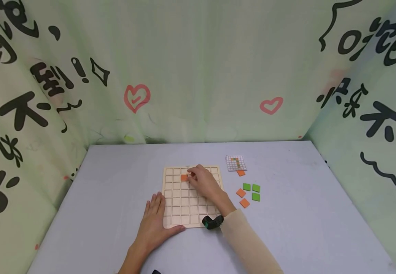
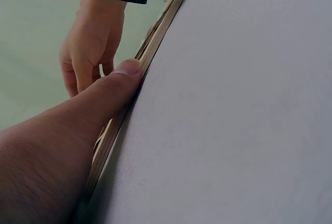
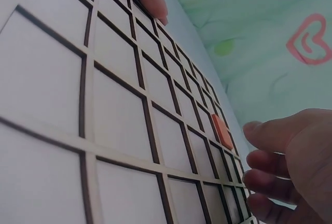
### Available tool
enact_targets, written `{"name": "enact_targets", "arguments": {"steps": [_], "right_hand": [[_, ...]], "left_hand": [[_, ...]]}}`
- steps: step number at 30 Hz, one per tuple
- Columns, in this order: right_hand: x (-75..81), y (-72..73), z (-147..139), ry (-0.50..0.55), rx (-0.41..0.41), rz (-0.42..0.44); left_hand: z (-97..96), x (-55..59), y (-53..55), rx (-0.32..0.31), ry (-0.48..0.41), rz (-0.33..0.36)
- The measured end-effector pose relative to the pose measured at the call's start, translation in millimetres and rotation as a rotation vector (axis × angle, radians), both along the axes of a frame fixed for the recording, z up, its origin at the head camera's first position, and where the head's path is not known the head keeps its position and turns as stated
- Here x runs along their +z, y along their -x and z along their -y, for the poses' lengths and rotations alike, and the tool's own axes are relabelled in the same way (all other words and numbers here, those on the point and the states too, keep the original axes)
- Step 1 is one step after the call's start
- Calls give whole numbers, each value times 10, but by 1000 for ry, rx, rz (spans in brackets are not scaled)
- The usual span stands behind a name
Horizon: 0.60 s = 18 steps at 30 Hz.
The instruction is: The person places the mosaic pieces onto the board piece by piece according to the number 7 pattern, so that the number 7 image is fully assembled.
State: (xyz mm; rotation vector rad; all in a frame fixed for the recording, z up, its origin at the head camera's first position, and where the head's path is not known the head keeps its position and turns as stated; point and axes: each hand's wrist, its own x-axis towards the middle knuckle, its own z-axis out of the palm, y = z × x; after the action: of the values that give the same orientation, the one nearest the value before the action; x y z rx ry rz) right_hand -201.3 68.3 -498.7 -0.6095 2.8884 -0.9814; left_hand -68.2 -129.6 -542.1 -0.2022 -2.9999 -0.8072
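Observation:
A square wooden grid board (image 1: 176, 209) lies on the table. My left hand (image 1: 154, 222) rests at its near left corner, fingers straight along the left side and thumb along the front edge. In the left wrist view the thumb (image 2: 111, 86) presses against the board's edge (image 2: 155, 42). One orange square tile (image 1: 184, 177) sits in a cell near the far side. Right beside that tile is my right hand (image 1: 204, 182), with fingers loosely bent. Seen from the right wrist, the orange tile (image 3: 222, 131) is apart from the fingertips, and nothing shows between thumb and fingers.
Right of the board lie several loose tiles, among them a green tile (image 1: 256, 197) and an orange tile (image 1: 244, 203). Behind them a small pattern card (image 1: 236, 163) partly covers another orange tile (image 1: 241, 173). Printed curtains (image 1: 198, 76) surround the white table (image 1: 115, 182).

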Motion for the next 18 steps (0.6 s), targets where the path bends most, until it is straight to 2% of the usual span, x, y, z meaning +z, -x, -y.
{"name": "enact_targets", "arguments": {"steps": [8, 18], "right_hand": [[78, -47, -135, 7, -13, -6], [210, -140, -303, -1, -73, -33]], "left_hand": [[0, 5, 6, 0, 7, 4], [4, 8, -10, -5, 4, -5]]}}
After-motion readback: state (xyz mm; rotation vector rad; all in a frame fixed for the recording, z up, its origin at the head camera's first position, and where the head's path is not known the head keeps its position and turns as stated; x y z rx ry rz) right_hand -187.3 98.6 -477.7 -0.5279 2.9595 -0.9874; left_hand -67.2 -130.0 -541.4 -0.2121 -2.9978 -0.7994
